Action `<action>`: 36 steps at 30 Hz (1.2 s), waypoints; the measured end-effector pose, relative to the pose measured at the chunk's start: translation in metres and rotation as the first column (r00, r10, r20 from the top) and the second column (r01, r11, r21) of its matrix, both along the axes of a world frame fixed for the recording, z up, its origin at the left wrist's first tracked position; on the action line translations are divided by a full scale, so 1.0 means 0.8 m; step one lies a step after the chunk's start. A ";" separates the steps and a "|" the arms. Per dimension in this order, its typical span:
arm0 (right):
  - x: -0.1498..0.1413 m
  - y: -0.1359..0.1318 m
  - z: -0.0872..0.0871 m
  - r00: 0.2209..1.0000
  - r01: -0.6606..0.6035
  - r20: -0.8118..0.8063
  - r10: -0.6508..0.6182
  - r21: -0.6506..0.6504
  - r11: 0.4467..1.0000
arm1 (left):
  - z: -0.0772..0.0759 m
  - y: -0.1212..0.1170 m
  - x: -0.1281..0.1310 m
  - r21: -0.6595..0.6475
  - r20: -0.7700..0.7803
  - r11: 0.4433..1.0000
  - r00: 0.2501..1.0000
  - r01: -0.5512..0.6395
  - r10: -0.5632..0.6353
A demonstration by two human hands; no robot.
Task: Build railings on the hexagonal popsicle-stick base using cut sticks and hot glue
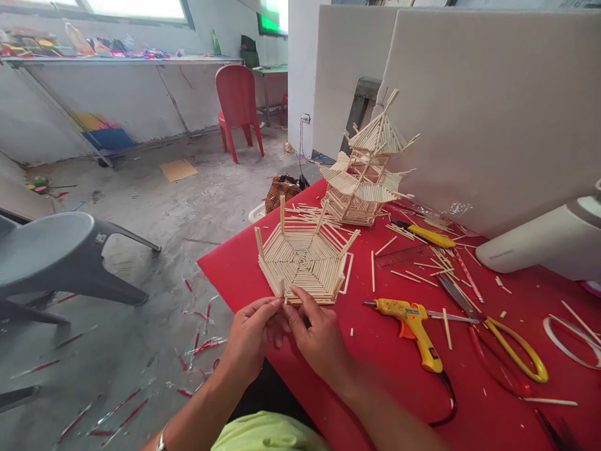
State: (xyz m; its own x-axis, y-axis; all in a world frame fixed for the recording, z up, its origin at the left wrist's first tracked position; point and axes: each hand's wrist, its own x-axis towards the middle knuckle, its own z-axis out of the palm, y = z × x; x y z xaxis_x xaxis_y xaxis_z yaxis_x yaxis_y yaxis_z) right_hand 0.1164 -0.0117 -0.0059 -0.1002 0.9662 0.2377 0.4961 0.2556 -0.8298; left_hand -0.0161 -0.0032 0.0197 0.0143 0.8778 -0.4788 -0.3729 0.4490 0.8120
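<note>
Two sets of fingers meet at the near rim of the many-sided stick platform (303, 260), my left hand (248, 341) and right hand (323, 338) both grasping it lightly, the right forefinger over the top. I can't tell whether a loose piece is pinched between the tips.

The platform sits just in from the left corner of the red desk (225, 266), its near rim by the edge closest to me. It should be light and fairly stiff across the flat, but fragile at the joints; the dry wood shouldn't slip much. I'd take hold low on the rim, or with a palm beneath, and never by the upright posts (282, 216), which could snap loose.

Outward to the right, the yellow glue gun (408, 316) lies with its nozzle towards the platform, and the scissors (459, 297) are beyond it. Towards the far edge stands a tiered stick tower (364, 181), with a yellow cutter (432, 236) and scattered sticks to its right. Farther right lies a white flask (535, 238).
</note>
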 end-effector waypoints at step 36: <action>0.003 0.008 -0.015 0.998 -0.036 -0.053 0.042 0.099 0.994 | -0.009 0.000 -0.001 0.020 -0.007 1.000 1.000 0.006 -0.006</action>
